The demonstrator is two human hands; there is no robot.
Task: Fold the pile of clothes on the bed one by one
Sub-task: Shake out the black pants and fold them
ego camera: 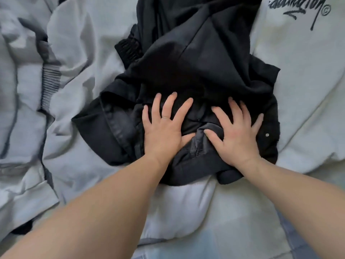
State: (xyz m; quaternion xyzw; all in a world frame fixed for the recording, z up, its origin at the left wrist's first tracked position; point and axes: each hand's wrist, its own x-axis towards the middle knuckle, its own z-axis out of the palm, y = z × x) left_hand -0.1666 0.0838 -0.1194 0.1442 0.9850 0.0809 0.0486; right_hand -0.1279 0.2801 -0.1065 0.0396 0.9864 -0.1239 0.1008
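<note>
The left hand (164, 128) and right hand (237, 137) pressed flat on the black garment (196, 62) bunched on the bed (233, 230) — each grip spread apart, clamping nothing. That piece looked only half folded; the pale grey clothes (74, 71) either side seemed unfolded — most work remained
</note>
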